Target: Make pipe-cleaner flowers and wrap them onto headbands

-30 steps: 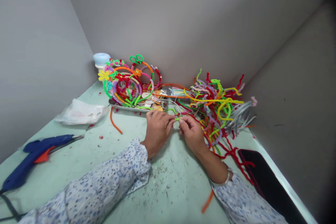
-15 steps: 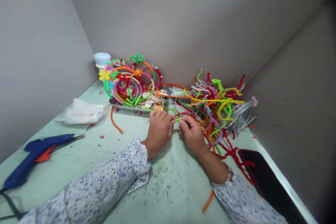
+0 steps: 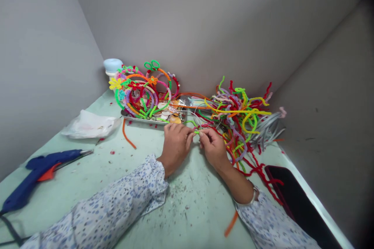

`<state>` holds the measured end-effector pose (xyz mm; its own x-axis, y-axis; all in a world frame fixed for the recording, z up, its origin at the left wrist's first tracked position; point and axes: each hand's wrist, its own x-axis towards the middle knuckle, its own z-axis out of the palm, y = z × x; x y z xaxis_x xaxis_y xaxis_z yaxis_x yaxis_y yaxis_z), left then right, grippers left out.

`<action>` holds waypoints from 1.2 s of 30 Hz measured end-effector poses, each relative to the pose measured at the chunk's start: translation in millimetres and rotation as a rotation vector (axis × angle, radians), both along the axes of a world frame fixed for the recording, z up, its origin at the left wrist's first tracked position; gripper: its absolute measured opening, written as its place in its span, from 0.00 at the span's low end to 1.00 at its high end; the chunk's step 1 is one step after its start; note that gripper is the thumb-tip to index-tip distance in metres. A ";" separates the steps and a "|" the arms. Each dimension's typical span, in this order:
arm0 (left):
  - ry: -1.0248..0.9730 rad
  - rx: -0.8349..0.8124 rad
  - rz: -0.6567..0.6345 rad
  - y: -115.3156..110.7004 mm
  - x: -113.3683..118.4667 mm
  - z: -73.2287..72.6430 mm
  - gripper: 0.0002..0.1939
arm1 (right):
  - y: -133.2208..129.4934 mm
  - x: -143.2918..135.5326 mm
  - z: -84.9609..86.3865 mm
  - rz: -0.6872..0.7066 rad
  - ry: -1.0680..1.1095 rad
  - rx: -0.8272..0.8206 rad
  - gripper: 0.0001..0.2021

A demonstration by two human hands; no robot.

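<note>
A short stretch of bright green pipe cleaner (image 3: 196, 132) shows between my two hands, above the pale green table (image 3: 187, 202). My left hand (image 3: 177, 144) is closed, with thumb and fingertips pinching its left side. From the right, my right hand (image 3: 214, 146) pinches it between thumb and forefinger. Thin hoops of wire (image 3: 191, 112) curve just behind the fingertips. Past my left hand lies a metal tray (image 3: 146, 120) with flat round pieces and several colourful fuzzy headbands (image 3: 152, 81) on it.
Tangled pipe cleaners (image 3: 242, 113) are heaped at the back right, near a dark phone (image 3: 298, 198). A blue glue gun (image 3: 37, 175) and a plastic bag (image 3: 90, 124) lie left. Orange pieces (image 3: 231, 223) rest on the table. A blue-lidded container (image 3: 113, 66) stands behind.
My left hand has turned slightly, its fingers shifting a little around the green pipe cleaner. My right hand has hardly moved, and both still pinch it.
</note>
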<state>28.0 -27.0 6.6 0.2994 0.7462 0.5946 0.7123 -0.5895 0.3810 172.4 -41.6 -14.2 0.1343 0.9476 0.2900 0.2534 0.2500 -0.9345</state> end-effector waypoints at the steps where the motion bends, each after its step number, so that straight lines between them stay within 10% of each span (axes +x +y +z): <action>1: 0.010 -0.001 -0.001 -0.3 0.1 0.4 0.09 | -0.1 0.0 0.2 -0.001 -0.001 0.001 0.09; 36: 0.075 -0.064 -0.104 4.0 -2.1 2.2 0.09 | -1.8 -0.7 2.7 0.023 -0.004 0.000 0.09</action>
